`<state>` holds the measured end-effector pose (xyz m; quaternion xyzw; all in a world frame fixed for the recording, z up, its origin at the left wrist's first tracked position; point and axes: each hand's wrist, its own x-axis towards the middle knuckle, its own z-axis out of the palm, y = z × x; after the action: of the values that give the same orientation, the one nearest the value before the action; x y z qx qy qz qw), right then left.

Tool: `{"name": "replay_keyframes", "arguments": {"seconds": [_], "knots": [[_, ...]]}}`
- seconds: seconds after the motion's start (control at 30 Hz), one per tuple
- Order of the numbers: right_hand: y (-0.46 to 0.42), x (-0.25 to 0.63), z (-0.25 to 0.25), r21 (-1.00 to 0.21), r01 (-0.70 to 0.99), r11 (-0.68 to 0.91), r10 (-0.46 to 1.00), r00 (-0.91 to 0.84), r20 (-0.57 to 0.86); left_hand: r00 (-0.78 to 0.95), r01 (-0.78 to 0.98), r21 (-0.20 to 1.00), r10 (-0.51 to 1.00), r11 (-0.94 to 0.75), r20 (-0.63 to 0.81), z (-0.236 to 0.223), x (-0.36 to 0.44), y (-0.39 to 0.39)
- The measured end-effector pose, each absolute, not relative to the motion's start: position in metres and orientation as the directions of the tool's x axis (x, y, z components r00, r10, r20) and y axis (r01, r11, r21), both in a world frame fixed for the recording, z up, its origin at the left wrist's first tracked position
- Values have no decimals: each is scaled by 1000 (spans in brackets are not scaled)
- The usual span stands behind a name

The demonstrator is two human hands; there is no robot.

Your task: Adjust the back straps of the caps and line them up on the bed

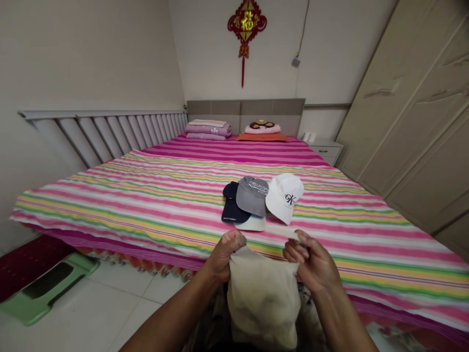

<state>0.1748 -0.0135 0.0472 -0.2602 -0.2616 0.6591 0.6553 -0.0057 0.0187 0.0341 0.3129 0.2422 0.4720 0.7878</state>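
Observation:
A cream cloth bag (pixel 264 298) hangs in front of me at the near side of the bed, its upper edge stretched between my hands. My left hand (pixel 229 252) pinches the top left corner. My right hand (pixel 311 256) is closed at the top right corner, and a pale strip, blurred, sticks out from its fingers toward the left. Whatever lies inside the bag is hidden. Just beyond my hands a navy cap (pixel 234 208), a grey cap (pixel 252 195) and a white cap (pixel 286 195) lie together, overlapping. A pale brim (pixel 252 224) shows under the grey cap.
The bed carries a striped sheet (pixel 146 205). Folded purple bedding (pixel 208 129) and a pink stack (pixel 263 129) lie by the headboard (pixel 212 108). A metal railing (pixel 106 132) runs along the left, a wardrobe (pixel 414 107) stands right, and a green stool (pixel 51 288) is at lower left.

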Motion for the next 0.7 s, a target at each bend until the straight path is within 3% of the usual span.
{"name": "replay_keyframes", "arguments": {"seconds": [0.07,0.17,0.33,0.47,0.57,0.7], "knots": [[-9,179,48,-643,-766,29,998,53,-18,406,-616,712,910,336,-78,34,-11,22],[-4,181,45,-691,-723,-7,999,24,-34,370,-619,715,924,324,-98,37,-17,25],[-7,171,30,-859,-423,-289,917,-381,-121,321,-656,677,935,335,-152,46,-29,32],[-12,149,17,-903,-293,-316,856,-497,-139,330,-655,650,920,385,-212,45,-41,33],[-13,135,15,-890,-366,-273,904,-415,-107,356,-638,654,909,407,-218,42,-50,37],[-12,125,21,-701,-643,-309,937,-331,-109,334,-636,701,934,321,-125,27,-75,50]]}}
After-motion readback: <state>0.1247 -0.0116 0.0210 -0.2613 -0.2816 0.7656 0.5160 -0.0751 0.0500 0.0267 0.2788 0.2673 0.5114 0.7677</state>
